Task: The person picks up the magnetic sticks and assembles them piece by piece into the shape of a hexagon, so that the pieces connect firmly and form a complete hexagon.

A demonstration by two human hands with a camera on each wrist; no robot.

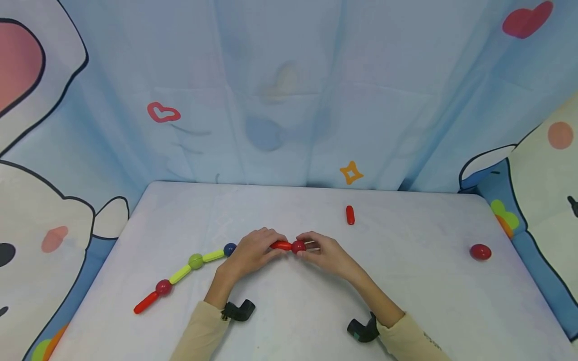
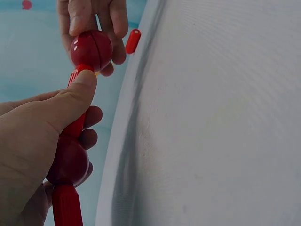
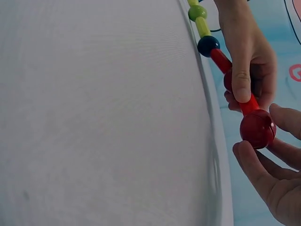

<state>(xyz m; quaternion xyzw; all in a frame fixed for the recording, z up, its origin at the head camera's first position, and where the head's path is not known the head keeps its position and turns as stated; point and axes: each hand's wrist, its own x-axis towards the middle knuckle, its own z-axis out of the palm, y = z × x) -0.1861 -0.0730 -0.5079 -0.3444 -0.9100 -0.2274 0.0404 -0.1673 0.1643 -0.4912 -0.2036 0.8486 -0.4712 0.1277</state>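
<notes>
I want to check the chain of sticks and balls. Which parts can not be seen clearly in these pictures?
- Head view: the left hand covers the chain between the blue ball and the red stick.
- Left wrist view: the bottom edge cuts off the chain below the palm.
- Right wrist view: the top edge cuts off the chain beyond the green ball.
- Whether the red ball is already joined: not clear.
</notes>
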